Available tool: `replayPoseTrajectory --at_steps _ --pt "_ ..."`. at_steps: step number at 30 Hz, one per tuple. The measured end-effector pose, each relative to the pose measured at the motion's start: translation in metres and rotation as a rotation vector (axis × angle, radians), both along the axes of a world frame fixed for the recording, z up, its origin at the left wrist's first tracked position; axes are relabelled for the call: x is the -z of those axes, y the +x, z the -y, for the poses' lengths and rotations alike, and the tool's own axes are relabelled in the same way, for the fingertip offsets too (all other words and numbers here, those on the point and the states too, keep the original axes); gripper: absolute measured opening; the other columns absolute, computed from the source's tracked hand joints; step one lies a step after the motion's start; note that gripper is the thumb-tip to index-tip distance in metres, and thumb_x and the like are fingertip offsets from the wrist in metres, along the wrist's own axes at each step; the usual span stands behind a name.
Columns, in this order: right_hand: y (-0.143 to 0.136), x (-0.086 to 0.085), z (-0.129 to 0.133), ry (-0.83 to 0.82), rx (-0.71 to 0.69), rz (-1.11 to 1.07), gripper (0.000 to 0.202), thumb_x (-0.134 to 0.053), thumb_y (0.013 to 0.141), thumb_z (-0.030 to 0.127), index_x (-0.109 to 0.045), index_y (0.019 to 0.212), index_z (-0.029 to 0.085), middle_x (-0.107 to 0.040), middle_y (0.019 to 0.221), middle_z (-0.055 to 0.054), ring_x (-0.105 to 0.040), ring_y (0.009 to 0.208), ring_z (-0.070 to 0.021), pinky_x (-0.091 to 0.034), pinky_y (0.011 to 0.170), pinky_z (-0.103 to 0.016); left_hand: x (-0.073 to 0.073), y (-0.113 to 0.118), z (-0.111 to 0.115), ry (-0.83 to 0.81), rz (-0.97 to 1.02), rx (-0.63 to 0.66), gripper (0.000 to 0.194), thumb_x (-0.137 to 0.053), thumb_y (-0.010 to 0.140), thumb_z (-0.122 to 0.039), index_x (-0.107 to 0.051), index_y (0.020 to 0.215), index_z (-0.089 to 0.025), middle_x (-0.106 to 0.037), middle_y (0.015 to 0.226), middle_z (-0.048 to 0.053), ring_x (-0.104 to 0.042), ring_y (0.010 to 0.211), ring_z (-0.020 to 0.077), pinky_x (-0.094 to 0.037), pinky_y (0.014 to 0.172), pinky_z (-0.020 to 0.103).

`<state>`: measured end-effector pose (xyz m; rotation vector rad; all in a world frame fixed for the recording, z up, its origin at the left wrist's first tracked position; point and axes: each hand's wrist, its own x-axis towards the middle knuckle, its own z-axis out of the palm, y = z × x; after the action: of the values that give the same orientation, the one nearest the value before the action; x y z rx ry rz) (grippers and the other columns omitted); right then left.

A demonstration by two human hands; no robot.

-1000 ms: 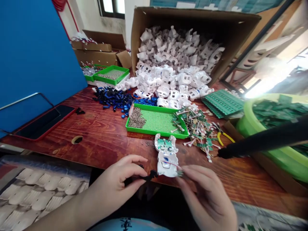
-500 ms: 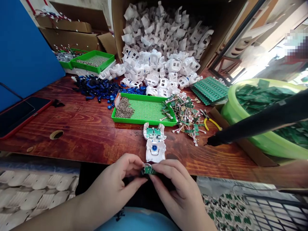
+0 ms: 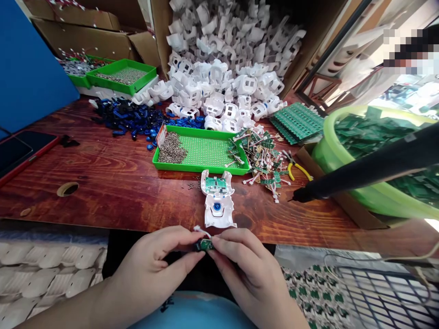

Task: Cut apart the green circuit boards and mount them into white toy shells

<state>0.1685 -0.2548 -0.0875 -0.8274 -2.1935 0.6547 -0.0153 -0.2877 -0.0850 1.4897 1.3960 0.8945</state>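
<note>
Just off the table's front edge, a small green circuit board [image 3: 206,244] with a white cable plug [image 3: 198,228] is pinched between both hands. My left hand [image 3: 164,256] closes thumb and fingers on its left end, where a dark part shows. My right hand [image 3: 240,258] grips the right end between thumb and forefinger. Right beyond them on the table lies a white plastic shell [image 3: 219,218] with a blue round piece in it. Touching its far side is a second white shell half [image 3: 227,179] holding a larger green circuit board [image 3: 215,184].
Behind the shells sits a green tray [image 3: 202,169] with screws. Small wired boards [image 3: 260,155] and yellow-handled pliers [image 3: 300,171] lie to its right. A black screwdriver-like tool [image 3: 360,169] juts in over a green tub [image 3: 324,160]. White shells [image 3: 219,73] pile at the back.
The small board has turned and tilted in my fingers, and its white plug now sticks up at the left. Both hands stay closed on it. The whole view has shifted slightly.
</note>
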Motion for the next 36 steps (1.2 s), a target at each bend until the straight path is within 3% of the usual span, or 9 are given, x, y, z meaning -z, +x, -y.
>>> replayPoseTrajectory --at_steps 8,15,24,28,36 --pt "-0.007 0.001 0.001 -0.163 0.030 -0.062 0.018 -0.054 0.079 0.006 -0.058 0.090 0.019 -0.058 0.085 -0.004 -0.059 0.077 -0.0105 -0.052 0.066 -0.019 0.005 0.001 0.004 -0.194 0.186 -0.087 0.015 -0.060 0.077 -0.026 -0.065 0.089 -0.020 -0.069 0.086 0.002 -0.064 0.081 0.0152 -0.051 0.075 0.022" --pt "-0.012 0.006 0.006 -0.224 0.102 -0.124 0.020 -0.056 0.078 0.007 -0.057 0.092 0.021 -0.055 0.079 -0.002 -0.058 0.071 -0.0105 -0.051 0.063 -0.021 0.007 0.001 0.002 -0.313 0.338 -0.147 0.010 -0.062 0.076 -0.026 -0.062 0.084 -0.019 -0.067 0.079 0.000 -0.061 0.075 0.0121 -0.050 0.070 0.019" --pt "-0.010 0.008 0.011 -0.323 0.034 -0.220 0.038 -0.056 0.077 0.008 -0.055 0.112 0.025 -0.056 0.090 -0.003 -0.057 0.080 -0.0107 -0.052 0.070 -0.021 0.007 -0.003 0.002 -0.314 0.383 -0.163 0.015 -0.060 0.079 -0.033 -0.060 0.089 -0.022 -0.066 0.083 -0.002 -0.059 0.076 0.0093 -0.047 0.071 0.016" --pt "-0.010 0.004 0.011 -0.447 0.006 -0.285 0.037 -0.056 0.078 0.010 -0.056 0.111 0.026 -0.056 0.093 -0.004 -0.058 0.081 -0.0108 -0.052 0.069 -0.020 0.007 -0.002 0.001 -0.323 0.416 -0.152 0.017 -0.058 0.080 -0.034 -0.059 0.093 -0.023 -0.066 0.086 -0.002 -0.059 0.080 0.0099 -0.047 0.073 0.016" --pt "-0.011 0.004 0.012 -0.480 0.000 -0.318 0.038 -0.053 0.079 0.008 -0.059 0.111 0.028 -0.058 0.093 -0.004 -0.060 0.079 -0.0103 -0.053 0.067 -0.020 0.009 -0.004 0.002 -0.370 0.474 -0.125 0.015 -0.056 0.082 -0.033 -0.057 0.094 -0.023 -0.064 0.088 -0.003 -0.059 0.083 0.0093 -0.047 0.075 0.017"
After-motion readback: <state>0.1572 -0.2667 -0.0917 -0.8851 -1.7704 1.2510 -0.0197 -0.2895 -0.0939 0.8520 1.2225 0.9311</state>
